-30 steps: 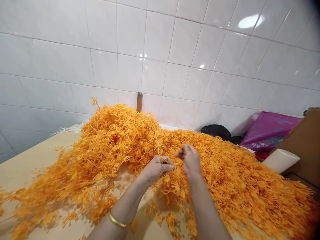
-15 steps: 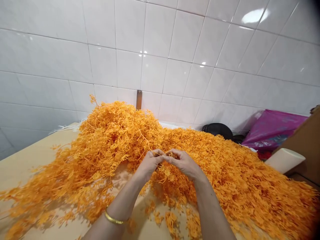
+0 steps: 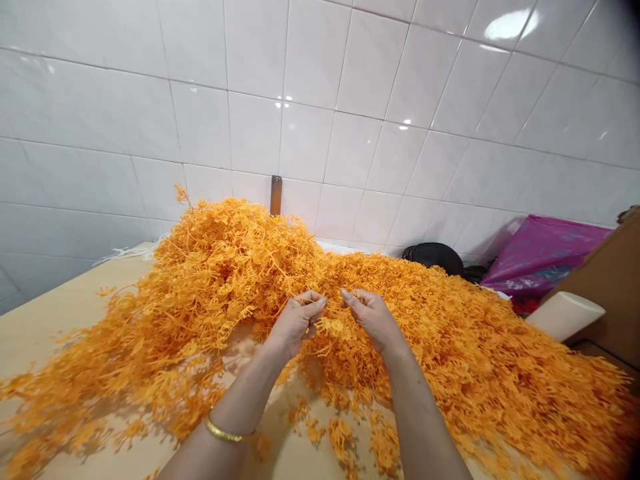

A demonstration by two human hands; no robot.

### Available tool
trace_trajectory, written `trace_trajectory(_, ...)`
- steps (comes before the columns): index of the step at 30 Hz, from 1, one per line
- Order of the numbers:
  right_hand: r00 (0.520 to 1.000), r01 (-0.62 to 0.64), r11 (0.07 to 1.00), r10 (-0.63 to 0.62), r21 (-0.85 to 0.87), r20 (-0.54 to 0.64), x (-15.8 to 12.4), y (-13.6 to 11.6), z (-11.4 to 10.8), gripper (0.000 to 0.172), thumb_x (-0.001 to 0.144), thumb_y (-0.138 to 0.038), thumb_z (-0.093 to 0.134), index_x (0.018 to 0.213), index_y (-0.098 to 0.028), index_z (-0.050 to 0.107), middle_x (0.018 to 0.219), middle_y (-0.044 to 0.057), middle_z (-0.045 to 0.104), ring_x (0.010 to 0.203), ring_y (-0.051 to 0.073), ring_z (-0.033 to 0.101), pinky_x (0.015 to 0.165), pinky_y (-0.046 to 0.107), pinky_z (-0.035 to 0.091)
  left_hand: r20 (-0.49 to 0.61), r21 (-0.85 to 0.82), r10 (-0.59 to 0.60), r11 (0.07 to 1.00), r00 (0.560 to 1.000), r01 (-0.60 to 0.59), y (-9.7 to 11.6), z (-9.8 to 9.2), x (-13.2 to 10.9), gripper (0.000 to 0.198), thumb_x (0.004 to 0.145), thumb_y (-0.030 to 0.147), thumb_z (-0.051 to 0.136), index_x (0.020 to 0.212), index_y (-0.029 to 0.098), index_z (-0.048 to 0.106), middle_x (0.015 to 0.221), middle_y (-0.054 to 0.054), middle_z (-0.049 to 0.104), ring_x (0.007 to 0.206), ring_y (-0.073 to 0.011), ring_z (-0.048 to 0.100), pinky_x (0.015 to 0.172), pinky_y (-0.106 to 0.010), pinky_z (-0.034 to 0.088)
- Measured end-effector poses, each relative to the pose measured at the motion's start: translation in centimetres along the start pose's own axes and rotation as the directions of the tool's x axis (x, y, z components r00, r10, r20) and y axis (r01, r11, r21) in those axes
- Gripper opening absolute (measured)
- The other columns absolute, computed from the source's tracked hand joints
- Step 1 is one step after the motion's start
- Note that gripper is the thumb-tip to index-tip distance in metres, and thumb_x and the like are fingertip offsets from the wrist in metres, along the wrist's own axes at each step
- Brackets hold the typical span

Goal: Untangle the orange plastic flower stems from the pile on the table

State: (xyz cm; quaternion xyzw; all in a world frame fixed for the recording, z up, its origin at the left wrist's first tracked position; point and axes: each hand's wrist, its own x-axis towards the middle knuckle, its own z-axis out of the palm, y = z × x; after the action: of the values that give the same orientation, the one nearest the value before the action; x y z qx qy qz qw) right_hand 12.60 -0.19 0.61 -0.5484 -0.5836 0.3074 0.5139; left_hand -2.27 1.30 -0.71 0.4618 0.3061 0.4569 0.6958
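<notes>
A large heap of orange artificial flower sprays (image 3: 225,260) covers much of the table. In the middle, my left hand (image 3: 296,320) is closed in a pinch on a thin orange stem, its thumb and forefinger at the tip. A short gap to the right, my right hand (image 3: 371,317) is also pinched, with the fingertips among orange sprigs; what it grips is too small to make out. Loose orange sprigs (image 3: 343,440) lie on the table between my forearms. A gold bangle (image 3: 223,430) is around my left wrist.
A lower bank of orange pieces (image 3: 475,333) spreads right. Behind it are a black rounded object (image 3: 434,257), a purple bag (image 3: 543,253), a cream cylinder (image 3: 565,317) and a cardboard box (image 3: 607,287). The pale tabletop (image 3: 60,293) meets a tiled wall (image 3: 310,60).
My hands, whose fingertips met half a second ago, have drawn apart, leaving a small gap. The camera view has shifted slightly; the heap looks the same.
</notes>
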Motion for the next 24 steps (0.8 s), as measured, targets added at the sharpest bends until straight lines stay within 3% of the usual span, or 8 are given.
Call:
trace_trajectory(3, 0.980, -0.053, 0.963, 0.101, 0.264, -0.173, 0.2, -0.2, -0.3, 0.037, 0.067, -0.053, 0.053, 0.061, -0.016, 0.053, 0.044, -0.007, 0.028, 0.041, 0.006, 0.025, 0.040, 0.021, 0.019, 0.120, -0.089, 0.025, 0.996, 0.992, -0.015, 0.2, 0.2, -0.2, 0.022, 0.066, 0.033, 0.062, 0.071, 0.017, 0.048, 0.043, 0.010, 0.024, 0.035, -0.0019, 0.011, 0.034, -0.016, 0.007)
trace_trajectory(6, 0.887, 0.023, 0.901, 0.181, 0.433, -0.425, 0.5, -0.2, -0.3, 0.034, 0.066, -0.051, 0.055, 0.063, -0.017, 0.053, 0.046, -0.006, 0.032, 0.041, 0.006, 0.028, 0.038, 0.020, 0.023, 0.187, -0.163, 0.069, 0.986, 0.980, -0.038, 0.0, 1.1, -0.7, 0.019, 0.067, 0.030, 0.061, 0.074, 0.016, 0.051, 0.043, 0.010, 0.023, 0.035, -0.0018, 0.013, 0.034, -0.016, 0.009)
trace_trajectory(9, 0.805, 0.073, 0.845, 0.264, 0.530, -0.531, 0.6, 0.0, -0.4, 0.030, 0.069, -0.047, 0.053, 0.064, -0.017, 0.052, 0.049, -0.005, 0.038, 0.041, 0.006, 0.032, 0.037, 0.020, 0.026, 0.190, -0.196, 0.071, 0.980, 0.979, -0.033, 0.0, 1.7, -1.0, 0.018, 0.068, 0.029, 0.061, 0.075, 0.015, 0.053, 0.043, 0.009, 0.024, 0.035, -0.0016, 0.016, 0.034, -0.016, 0.011)
trace_trajectory(16, 0.703, 0.102, 0.707, 0.446, 0.700, -0.554, 0.8, 0.8, -5.1, 0.029, 0.082, -0.035, 0.033, 0.057, -0.020, 0.032, 0.042, -0.008, 0.031, 0.034, 0.006, 0.032, 0.040, 0.020, 0.034, -0.103, -0.357, 0.216, 0.903, 0.971, -0.239, 2.0, -1.9, -0.2, 0.018, 0.069, 0.026, 0.061, 0.081, 0.017, 0.051, 0.044, 0.011, 0.019, 0.033, -0.0012, 0.016, 0.033, -0.015, 0.010)
trace_trajectory(18, 0.736, 0.107, 0.703, 0.419, 0.703, -0.532, 0.8, 0.2, -4.9, 0.023, 0.079, -0.032, 0.040, 0.060, -0.019, 0.036, 0.050, -0.005, 0.044, 0.040, 0.006, 0.041, 0.045, 0.022, 0.039, -0.138, -0.362, 0.216, 0.898, 0.967, -0.252, 2.1, -2.3, 0.1, 0.018, 0.069, 0.027, 0.060, 0.080, 0.016, 0.050, 0.043, 0.011, 0.019, 0.032, -0.0015, 0.015, 0.032, -0.015, 0.010)
trace_trajectory(20, 0.842, 0.087, 0.738, 0.305, 0.670, -0.445, 0.4, -1.0, -3.5, 0.009, 0.073, -0.027, 0.050, 0.068, -0.019, 0.047, 0.061, -0.002, 0.053, 0.047, 0.007, 0.046, 0.050, 0.023, 0.041, -0.122, -0.346, 0.175, 0.915, 0.977, -0.207, 1.9, -2.1, 0.2, 0.018, 0.069, 0.028, 0.060, 0.079, 0.016, 0.049, 0.042, 0.011, 0.019, 0.032, -0.0013, 0.015, 0.032, -0.015, 0.010)
trace_trajectory(22, 0.960, 0.069, 0.854, 0.084, 0.516, -0.268, -0.7, -2.9, -1.7, 0.012, 0.069, -0.026, 0.054, 0.079, -0.020, 0.055, 0.060, -0.002, 0.053, 0.050, 0.009, 0.046, 0.051, 0.023, 0.039, -0.108, -0.323, 0.156, 0.929, 0.982, -0.183, 1.4, -1.7, 0.2, 0.019, 0.070, 0.029, 0.059, 0.078, 0.015, 0.049, 0.042, 0.011, 0.020, 0.032, -0.0013, 0.016, 0.033, -0.015, 0.011)
trace_trajectory(24, 0.992, 0.123, 0.963, -0.113, 0.241, -0.052, -2.6, -5.3, -0.1, 0.017, 0.073, -0.028, 0.051, 0.086, -0.021, 0.060, 0.054, -0.003, 0.047, 0.049, 0.010, 0.043, 0.049, 0.024, 0.036, -0.108, -0.305, 0.162, 0.934, 0.981, -0.188, 1.2, -1.4, 0.2, 0.019, 0.069, 0.030, 0.059, 0.078, 0.015, 0.049, 0.042, 0.011, 0.020, 0.032, -0.0015, 0.017, 0.033, -0.015, 0.011)
